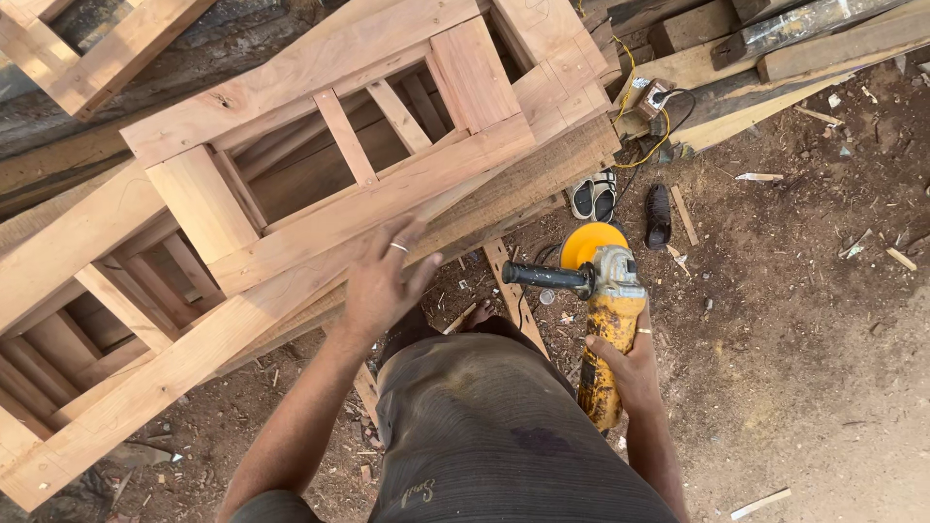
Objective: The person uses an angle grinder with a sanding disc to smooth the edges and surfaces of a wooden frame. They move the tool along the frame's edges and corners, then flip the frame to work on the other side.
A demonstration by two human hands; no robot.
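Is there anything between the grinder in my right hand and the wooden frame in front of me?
Nothing visible blocks it. The grinder in the right hand hangs beside the wooden frame; the left hand is at the frame's near edge.

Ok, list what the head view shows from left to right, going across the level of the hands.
Wooden frame → left hand, open, resting on the frame's edge → black side handle → yellow angle grinder, gripped by the right hand → bare dirt ground.

A dusty yellow angle grinder (605, 320) with black side handle hangs upright, disc-guard uppermost, just beside the slanted pale wooden frame (320, 194).
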